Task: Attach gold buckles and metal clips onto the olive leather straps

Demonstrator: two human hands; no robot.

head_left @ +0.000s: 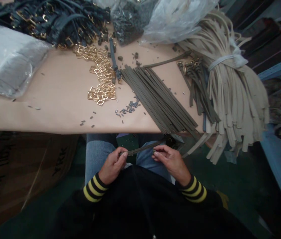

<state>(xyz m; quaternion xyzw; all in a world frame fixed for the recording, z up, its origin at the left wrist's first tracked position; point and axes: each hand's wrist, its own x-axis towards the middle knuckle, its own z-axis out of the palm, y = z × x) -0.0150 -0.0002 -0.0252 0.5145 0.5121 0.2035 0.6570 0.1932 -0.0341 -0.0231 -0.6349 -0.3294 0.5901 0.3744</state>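
Note:
Over my lap, my left hand (pixel 114 164) pinches one end of a dark olive strap (pixel 145 146) between thumb and fingers. The strap runs up to the right toward the table edge. My right hand (pixel 171 161) is closed in a pinch just below the strap; whatever lies between its fingertips is too small to make out. On the table (pixel 43 113) above my hands lies a row of dark olive straps (pixel 160 99). To their left are small dark metal clips (pixel 130 108) and a heap of gold rectangular rings (pixel 102 79).
Beige straps (pixel 237 89) tied in a bundle hang over the table's right edge. Finished-looking olive straps with buckles (pixel 198 86) lie beside them. Dark straps with gold buckles (pixel 56 23) pile up at the back left, near a plastic-wrapped packet (pixel 11 59). A cardboard box (pixel 28 166) stands below left.

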